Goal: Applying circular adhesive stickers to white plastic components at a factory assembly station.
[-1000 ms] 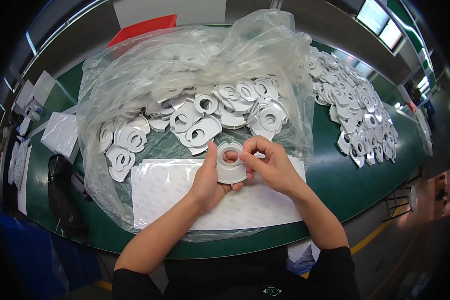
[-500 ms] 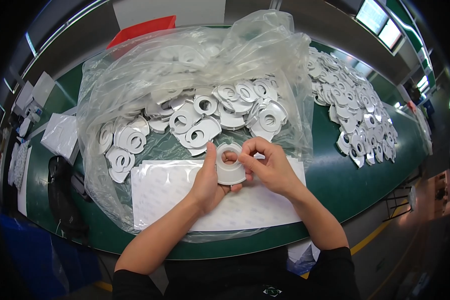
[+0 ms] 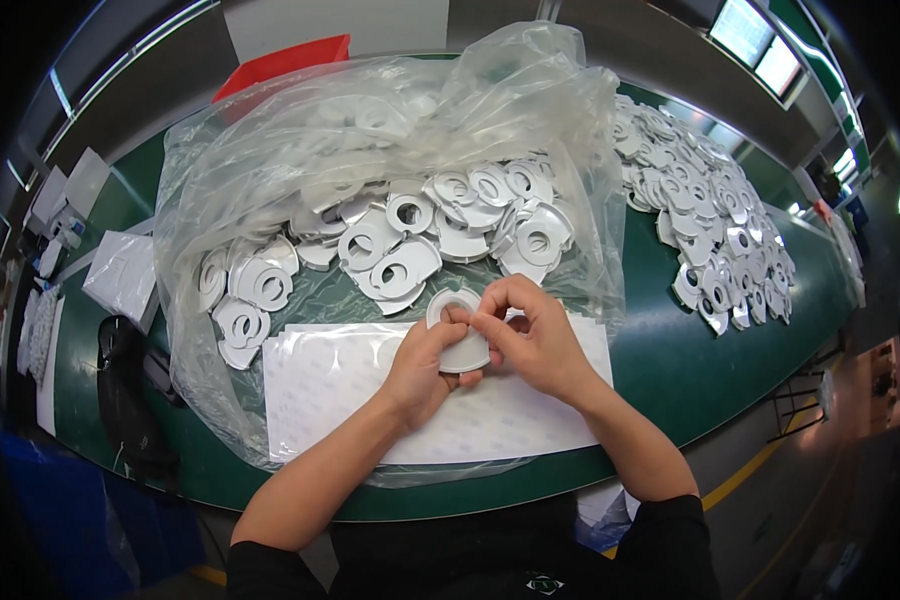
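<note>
A light grey plastic part (image 3: pixel 463 356) with a round hole and a wide rounded base is held up over a stack of white sheets (image 3: pixel 335 410). My left hand (image 3: pixel 415 370) is closed round its left side, thumb on the ring and fingers behind. At the right edge of the hole, the thumb and forefinger of my right hand (image 3: pixel 542 345) pinch against the ring. Those fingertips partly cover the ring, so anything thin between them is hidden. Faint round outlines show on the top sheet.
Beyond the sheets, a large clear plastic bag (image 3: pixel 260 150) holds many similar parts (image 3: pixel 390 268). Another heap of parts (image 3: pixel 705 215) lies on the green table (image 3: pixel 660 370) at the right. A red bin (image 3: pixel 285 66) stands behind; a black pouch (image 3: pixel 128 400) and white packet (image 3: pixel 120 268) are left.
My left thumb has moved right and up onto the ring, near the hole. The part has tilted slightly, and my right fingertips have shifted a little left along the ring.
</note>
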`<state>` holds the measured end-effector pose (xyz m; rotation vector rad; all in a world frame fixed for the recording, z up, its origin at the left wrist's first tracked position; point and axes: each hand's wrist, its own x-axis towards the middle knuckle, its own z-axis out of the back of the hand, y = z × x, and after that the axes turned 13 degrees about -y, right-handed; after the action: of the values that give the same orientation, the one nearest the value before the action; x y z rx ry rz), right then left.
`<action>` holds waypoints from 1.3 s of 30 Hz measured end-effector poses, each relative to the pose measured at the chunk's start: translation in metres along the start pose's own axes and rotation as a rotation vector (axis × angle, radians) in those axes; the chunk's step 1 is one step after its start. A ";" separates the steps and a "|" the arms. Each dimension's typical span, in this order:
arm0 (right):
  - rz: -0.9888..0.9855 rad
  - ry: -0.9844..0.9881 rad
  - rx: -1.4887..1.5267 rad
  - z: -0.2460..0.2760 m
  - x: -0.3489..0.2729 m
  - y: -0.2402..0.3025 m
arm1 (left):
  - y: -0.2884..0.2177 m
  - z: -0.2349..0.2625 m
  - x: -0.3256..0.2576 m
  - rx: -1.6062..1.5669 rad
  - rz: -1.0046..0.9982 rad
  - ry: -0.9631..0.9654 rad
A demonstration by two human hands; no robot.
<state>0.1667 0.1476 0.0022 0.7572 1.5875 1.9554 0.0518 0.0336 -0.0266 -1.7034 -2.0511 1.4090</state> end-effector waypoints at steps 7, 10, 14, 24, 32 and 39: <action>-0.076 -0.117 0.257 -0.003 0.001 0.002 | -0.001 -0.002 -0.003 -0.018 -0.052 0.027; -0.107 -0.090 0.243 0.001 0.004 -0.006 | 0.002 -0.004 -0.001 0.001 -0.091 0.036; -0.167 -0.089 0.207 0.000 0.004 -0.002 | 0.005 -0.005 -0.003 0.061 -0.129 0.031; -0.183 -0.145 0.129 0.002 0.004 -0.001 | 0.006 -0.007 -0.005 0.256 -0.210 0.102; -0.113 -0.214 -0.041 -0.003 -0.003 0.006 | 0.006 -0.006 -0.006 0.211 -0.166 0.145; 0.055 -0.250 -0.518 -0.004 -0.008 0.016 | 0.002 -0.008 -0.007 0.289 -0.134 0.123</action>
<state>0.1688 0.1366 0.0162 0.7889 0.8668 2.0852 0.0610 0.0324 -0.0204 -1.4689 -1.7618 1.4370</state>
